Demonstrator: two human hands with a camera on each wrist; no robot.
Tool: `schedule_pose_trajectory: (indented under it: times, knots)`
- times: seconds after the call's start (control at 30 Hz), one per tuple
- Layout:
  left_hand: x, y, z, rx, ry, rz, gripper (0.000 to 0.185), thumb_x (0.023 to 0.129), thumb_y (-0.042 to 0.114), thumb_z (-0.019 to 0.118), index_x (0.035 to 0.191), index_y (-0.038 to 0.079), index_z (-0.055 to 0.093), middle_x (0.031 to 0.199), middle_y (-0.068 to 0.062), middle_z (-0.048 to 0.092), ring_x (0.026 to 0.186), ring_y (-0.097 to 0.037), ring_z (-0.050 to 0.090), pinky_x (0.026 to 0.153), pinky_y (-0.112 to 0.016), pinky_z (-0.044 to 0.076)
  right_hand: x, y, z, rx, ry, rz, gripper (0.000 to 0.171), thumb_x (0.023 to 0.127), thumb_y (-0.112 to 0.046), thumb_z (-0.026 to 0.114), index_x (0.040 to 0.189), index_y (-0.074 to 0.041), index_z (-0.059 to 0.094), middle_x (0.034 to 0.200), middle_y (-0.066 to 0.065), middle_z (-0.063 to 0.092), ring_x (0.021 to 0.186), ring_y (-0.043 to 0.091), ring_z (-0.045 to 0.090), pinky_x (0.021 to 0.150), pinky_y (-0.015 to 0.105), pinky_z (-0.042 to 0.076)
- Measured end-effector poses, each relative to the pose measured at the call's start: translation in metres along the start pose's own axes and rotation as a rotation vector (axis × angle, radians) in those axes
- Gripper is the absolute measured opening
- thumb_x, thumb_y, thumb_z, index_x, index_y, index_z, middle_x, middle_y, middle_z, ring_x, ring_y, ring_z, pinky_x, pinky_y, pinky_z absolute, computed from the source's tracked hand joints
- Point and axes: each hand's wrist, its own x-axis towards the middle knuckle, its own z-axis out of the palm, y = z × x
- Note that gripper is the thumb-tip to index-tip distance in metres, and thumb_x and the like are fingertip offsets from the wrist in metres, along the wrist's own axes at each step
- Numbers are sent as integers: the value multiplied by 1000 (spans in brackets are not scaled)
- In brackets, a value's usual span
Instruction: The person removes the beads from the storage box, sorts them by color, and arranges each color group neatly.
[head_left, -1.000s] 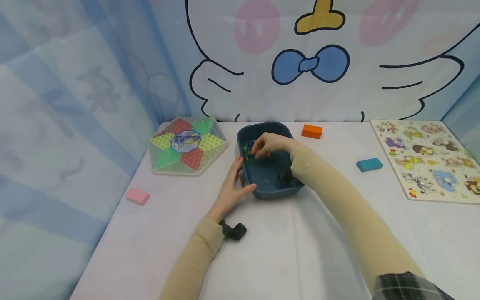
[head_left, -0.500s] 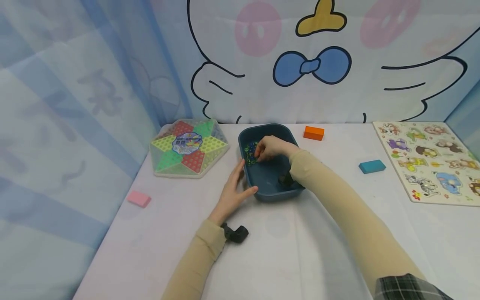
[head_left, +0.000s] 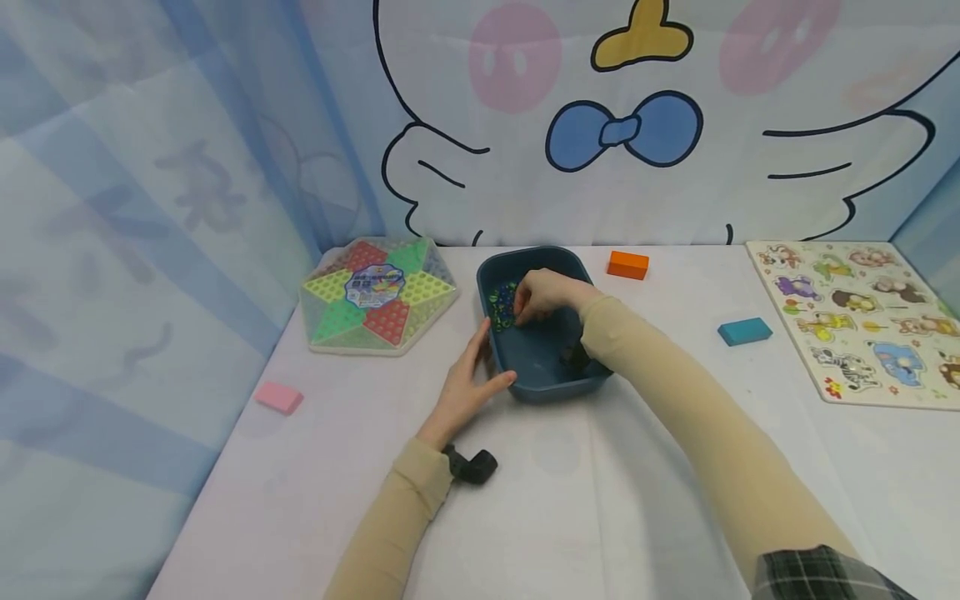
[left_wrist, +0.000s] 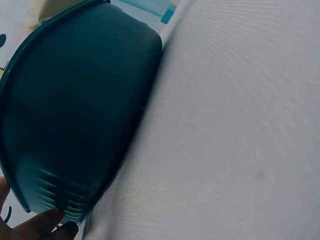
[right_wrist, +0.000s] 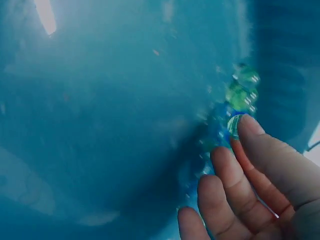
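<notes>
With the left hand (head_left: 461, 392) spread against a dark-blue rectangular plastic bin (head_left: 551, 392), the right hand (head_left: 551, 296) inside pinches a round, glassy, green-streaked marble (right_wrist: 233, 127), whose smoothness could let it slip among the glassy blue-and-green marbles (right_wrist: 242, 95) beside that hand.

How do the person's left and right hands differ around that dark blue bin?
The left hand is outside the dark blue rounded plastic bin, while the right hand is inside it. The left hand's thumb stands well apart from its fingers; the right hand's thumb and forefinger seem to pinch a clear, green-swirled round marble. Both come out of beige sleeves.
</notes>
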Motion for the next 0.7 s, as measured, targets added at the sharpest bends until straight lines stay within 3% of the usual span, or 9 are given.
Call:
schedule_pose_trajectory:
  times: [0.33, 0.57, 0.7]
  knots:
    - [-1, 2, 3, 4, 9, 43, 85, 83, 37, 67, 149, 28, 14, 148, -11, 32, 134, -26, 34, 110, -42, 29, -34, -12, -33, 70, 45, -72, 17, 86, -18, 65, 97, -6, 65, 92, 11, 65, 77, 30, 61, 73, 41, 53]
    - [0, 3, 2, 6, 13, 31, 84, 84, 34, 67, 149, 29, 14, 150, -8, 30, 135, -25, 34, 110, -41, 29, -64, -23, -56, 187, 27, -171, 22, 87, -19, 64, 103, -4, 64, 89, 9, 64, 80, 25, 60, 70, 30, 51]
    - [0, 2, 3, 3, 15, 23, 84, 83, 39, 66, 149, 28, 15, 151, -6, 28, 136, -24, 32, 111, -39, 28, -84, -24, -61, 236, 13, -217, 22, 86, -19, 65, 103, -4, 64, 93, 7, 66, 86, 25, 61, 75, 31, 52]
